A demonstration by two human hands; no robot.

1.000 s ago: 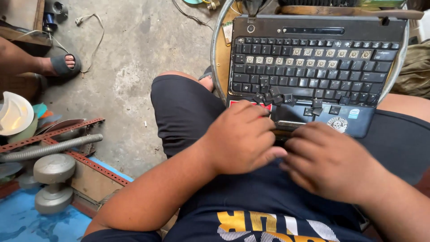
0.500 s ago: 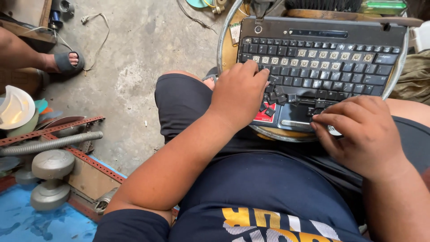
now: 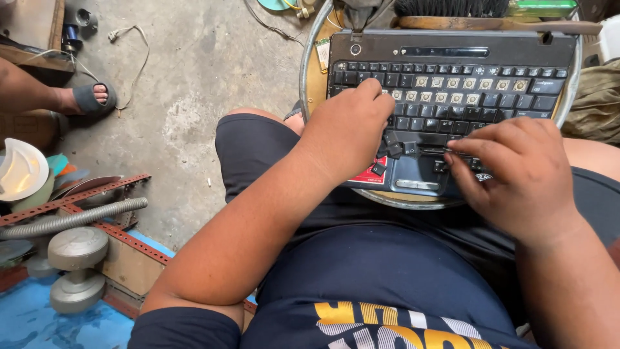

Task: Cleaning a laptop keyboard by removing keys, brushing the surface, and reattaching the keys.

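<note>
A black laptop base [image 3: 452, 55] with its keyboard lies on a round metal-rimmed stand [image 3: 309, 71] in front of my knees. Several keycaps are off, showing pale key mounts [image 3: 462, 84], and a few loose black keycaps [image 3: 395, 147] lie on the lower rows. My left hand [image 3: 345, 129] rests on the left half of the keyboard, fingers curled down onto the keys. My right hand [image 3: 516, 171] lies over the lower right of the keyboard, with its fingertips pointing left, pressing on the bottom key row. I cannot tell whether either hand pinches a keycap.
Another person's foot in a grey sandal [image 3: 90, 98] is at the far left on the concrete floor. A corrugated grey hose [image 3: 71, 220], red perforated metal angle strips [image 3: 77, 197] and a grey dumbbell-shaped weight [image 3: 77, 268] lie at lower left. A brush [image 3: 452, 8] sits behind the laptop.
Both hands moved up from my lap onto the keyboard. The left hand went to the left key rows, and the right hand shifted to the bottom right rows.
</note>
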